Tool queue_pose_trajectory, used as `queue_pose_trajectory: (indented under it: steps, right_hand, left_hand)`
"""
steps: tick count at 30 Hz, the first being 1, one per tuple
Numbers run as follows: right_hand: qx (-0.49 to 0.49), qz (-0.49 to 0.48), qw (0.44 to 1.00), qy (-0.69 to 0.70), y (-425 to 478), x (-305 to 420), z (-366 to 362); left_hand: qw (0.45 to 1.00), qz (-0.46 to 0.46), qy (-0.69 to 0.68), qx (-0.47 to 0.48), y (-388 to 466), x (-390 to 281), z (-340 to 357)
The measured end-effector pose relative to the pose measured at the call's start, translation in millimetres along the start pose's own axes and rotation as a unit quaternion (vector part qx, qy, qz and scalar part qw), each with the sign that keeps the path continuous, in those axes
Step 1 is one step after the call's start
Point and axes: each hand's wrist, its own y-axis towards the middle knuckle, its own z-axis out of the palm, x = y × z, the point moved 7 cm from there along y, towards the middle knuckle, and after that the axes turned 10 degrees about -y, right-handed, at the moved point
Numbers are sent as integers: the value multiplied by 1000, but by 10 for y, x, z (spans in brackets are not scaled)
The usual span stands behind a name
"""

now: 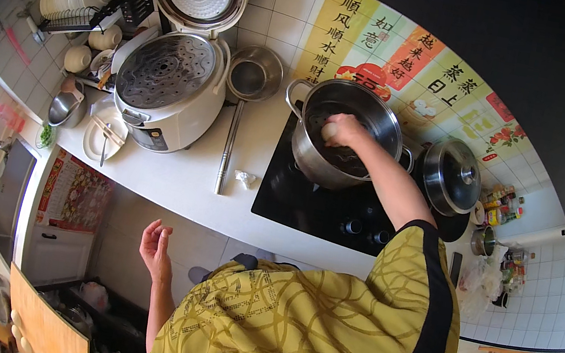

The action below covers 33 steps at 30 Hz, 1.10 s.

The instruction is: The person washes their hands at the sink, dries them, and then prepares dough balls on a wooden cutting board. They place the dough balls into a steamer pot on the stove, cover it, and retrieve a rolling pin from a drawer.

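My right hand (345, 130) reaches into a tall two-handled steel pot (313, 162) and grips a pale round dough piece (329, 131). Below it, inside the pot, lies a dark perforated steamer plate (348, 160), partly hidden by my hand and forearm. The pot stands on a black glass cooktop (305, 208). My left hand (156, 248) hangs in the air in front of the counter, fingers loosely curled and apart, with nothing in it. Several similar pale dough pieces (25, 345) rest on a wooden board (47, 314) at the lower left.
Left of the pot are a long-handled saucepan (232, 134), a crumpled white scrap (244, 179) and a rice cooker (168, 123) with its lid raised. A plate (94, 148) holds chopsticks. Right of the pot sits a glass-lidded pan (450, 176). A dark range hood (545, 80) overhangs the cooktop.
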Motion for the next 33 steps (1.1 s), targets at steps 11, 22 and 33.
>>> queue_pose_trajectory:
  steps: [11, 22, 33]
  right_hand:
    - [30, 13, 999, -4, -15, 316, -193]
    - [56, -6, 996, 70, 549, 3, -142]
    - [33, 181, 768, 614, 758, -469, 273]
  left_hand:
    - [998, 10, 19, -58, -186, -55, -384]
    - [996, 16, 22, -80, -290, -137, -388]
    - [997, 16, 13, -76, -299, -109, -387]
